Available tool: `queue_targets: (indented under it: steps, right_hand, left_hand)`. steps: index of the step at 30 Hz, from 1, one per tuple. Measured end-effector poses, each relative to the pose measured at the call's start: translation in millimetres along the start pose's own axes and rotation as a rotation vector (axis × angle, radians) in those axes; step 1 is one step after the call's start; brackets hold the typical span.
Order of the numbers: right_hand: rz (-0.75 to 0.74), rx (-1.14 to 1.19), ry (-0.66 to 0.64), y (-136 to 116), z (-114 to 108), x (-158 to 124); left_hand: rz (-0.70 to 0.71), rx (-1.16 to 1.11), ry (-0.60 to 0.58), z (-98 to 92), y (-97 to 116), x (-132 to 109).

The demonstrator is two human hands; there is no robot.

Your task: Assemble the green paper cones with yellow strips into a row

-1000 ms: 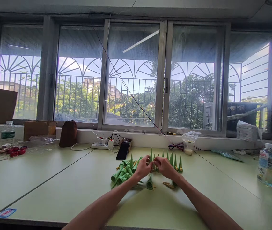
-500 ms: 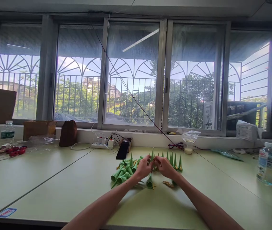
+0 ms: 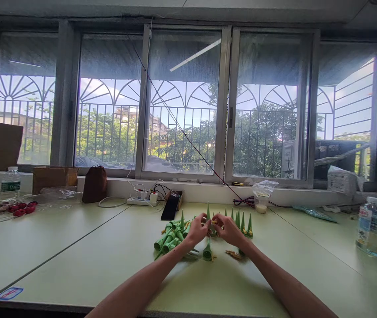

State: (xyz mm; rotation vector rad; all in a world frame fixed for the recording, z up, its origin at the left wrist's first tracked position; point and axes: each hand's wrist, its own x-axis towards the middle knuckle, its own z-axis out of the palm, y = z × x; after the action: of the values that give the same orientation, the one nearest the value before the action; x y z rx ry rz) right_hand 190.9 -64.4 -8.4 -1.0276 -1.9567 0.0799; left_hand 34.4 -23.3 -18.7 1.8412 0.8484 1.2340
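Note:
My left hand (image 3: 197,229) is closed around a green plastic cone (image 3: 208,211), its tip pointing up. Against that cone's side, my right hand (image 3: 228,229) pinches a small yellow piece (image 3: 214,221); its exact kind is too small to make out. Left of my hands lies a heap of green cones (image 3: 171,238). Behind and to the right, several upright green cones (image 3: 242,222) stand with yellow bits at their bases. One more cone (image 3: 207,252) lies below my hands with its hollow end toward me. Loose yellow pieces (image 3: 233,254) rest under my right wrist.
A black phone (image 3: 170,207) leans on a small box near a white power strip (image 3: 142,202). A plastic cup in a bag (image 3: 261,201) stands at the back. Bottles stand at the right (image 3: 370,227) and far left (image 3: 10,183). A brown pouch (image 3: 94,184) sits by the window.
The held cone has shifted slightly left with my left hand. My fingers have parted a little, and the yellow piece now shows between them.

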Motion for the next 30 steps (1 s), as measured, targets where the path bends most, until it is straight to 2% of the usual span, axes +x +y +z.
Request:
queue_targets:
  steps: [11,17,30]
  right_hand:
    - [-0.033,0.011,0.019,2.9,-0.1,1.0]
    - [-0.038,0.026,0.024,2.0,-0.2,0.9]
    - [-0.019,0.071,-0.003,0.1,-0.5,0.8]
  left_hand:
    - [-0.109,-0.085,0.015,-2.0,0.8,3.7]
    - [-0.079,-0.097,-0.018,-2.2,3.4,1.4]
    - [0.045,0.075,-0.028,-4.0,5.8,-4.2]
